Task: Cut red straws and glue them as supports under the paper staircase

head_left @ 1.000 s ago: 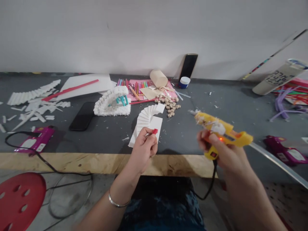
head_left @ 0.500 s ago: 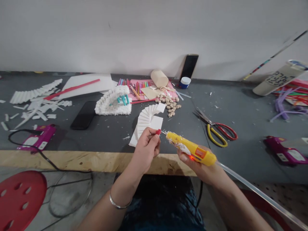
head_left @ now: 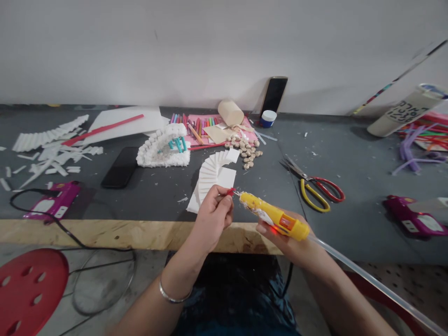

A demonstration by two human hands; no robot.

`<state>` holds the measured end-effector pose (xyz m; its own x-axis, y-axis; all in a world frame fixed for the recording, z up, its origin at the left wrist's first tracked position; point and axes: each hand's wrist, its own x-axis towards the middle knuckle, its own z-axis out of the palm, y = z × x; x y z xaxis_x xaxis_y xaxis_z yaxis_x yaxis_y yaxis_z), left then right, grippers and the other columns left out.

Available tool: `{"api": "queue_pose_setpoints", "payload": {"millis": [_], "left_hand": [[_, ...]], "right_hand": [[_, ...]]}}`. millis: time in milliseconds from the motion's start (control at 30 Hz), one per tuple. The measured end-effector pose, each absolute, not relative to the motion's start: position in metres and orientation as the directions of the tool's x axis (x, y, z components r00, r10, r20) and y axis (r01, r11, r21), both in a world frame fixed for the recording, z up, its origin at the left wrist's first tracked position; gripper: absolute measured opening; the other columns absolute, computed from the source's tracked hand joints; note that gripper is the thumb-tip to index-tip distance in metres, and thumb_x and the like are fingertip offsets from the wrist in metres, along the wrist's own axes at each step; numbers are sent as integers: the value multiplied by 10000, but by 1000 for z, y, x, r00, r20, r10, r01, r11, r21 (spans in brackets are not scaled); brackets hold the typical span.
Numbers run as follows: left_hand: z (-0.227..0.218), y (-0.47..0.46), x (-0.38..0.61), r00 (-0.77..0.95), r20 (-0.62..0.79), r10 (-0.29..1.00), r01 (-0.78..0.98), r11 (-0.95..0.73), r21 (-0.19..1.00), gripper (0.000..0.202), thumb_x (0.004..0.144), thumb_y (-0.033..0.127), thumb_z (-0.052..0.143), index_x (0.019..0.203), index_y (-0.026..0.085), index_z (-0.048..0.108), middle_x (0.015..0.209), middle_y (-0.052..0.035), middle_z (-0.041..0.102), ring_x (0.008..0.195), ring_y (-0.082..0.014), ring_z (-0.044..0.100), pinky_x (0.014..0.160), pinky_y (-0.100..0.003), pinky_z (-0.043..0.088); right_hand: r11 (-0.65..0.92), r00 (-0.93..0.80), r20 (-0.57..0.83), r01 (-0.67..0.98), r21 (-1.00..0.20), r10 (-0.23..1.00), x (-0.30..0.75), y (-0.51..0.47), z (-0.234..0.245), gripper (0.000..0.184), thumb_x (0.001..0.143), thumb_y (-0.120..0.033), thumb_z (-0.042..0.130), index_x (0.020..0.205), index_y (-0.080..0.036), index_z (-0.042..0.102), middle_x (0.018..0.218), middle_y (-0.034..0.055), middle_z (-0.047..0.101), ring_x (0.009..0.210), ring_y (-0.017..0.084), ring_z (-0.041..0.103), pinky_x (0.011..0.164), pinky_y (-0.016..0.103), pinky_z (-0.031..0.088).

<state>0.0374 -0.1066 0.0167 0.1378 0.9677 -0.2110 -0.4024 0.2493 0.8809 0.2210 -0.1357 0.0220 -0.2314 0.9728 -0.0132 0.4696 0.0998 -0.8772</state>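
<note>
Between thumb and fingers, my left hand [head_left: 216, 208] pinches a small red piece [head_left: 230, 191], too small to name. My right hand [head_left: 285, 240] is wrapped round a yellow hot glue gun [head_left: 273, 215] with a red light lit and a long clear glue stick [head_left: 371, 277] out of its back. The gun's metal nozzle is at the red piece; whether they touch is hard to tell. Just beyond my left hand lies a curved staircase of white foam steps [head_left: 209, 173] on a white base. Behind it stands a fuzzy white model [head_left: 164, 151] with turquoise posts.
Yellow-and-red scissors [head_left: 311, 184] lie right of the glue gun. Pebbles [head_left: 248, 151] and markers [head_left: 199, 126] are at the back, near a leaning phone [head_left: 275, 95]. Another phone [head_left: 121, 168], white scraps [head_left: 52, 154] and a purple power strip [head_left: 58, 200] lie left.
The glue gun and my right hand have shifted slightly left, the nozzle closer in at the red piece. My left hand stays nearly still; the view has moved slightly.
</note>
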Motion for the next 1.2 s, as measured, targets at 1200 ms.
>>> {"api": "queue_pose_setpoints", "payload": {"millis": [1200], "left_hand": [[23,-102,33,228,-309,923,-434,381,816,249,810,270,605,740,197,378,581,101,368,364,9,208,394,-167,96]], "right_hand": [[244,63,454,774,-584,889,261,-80,31,318,770,-527,678,809,-230,573,770,41,650,666,190,597,618,318,437]]}}
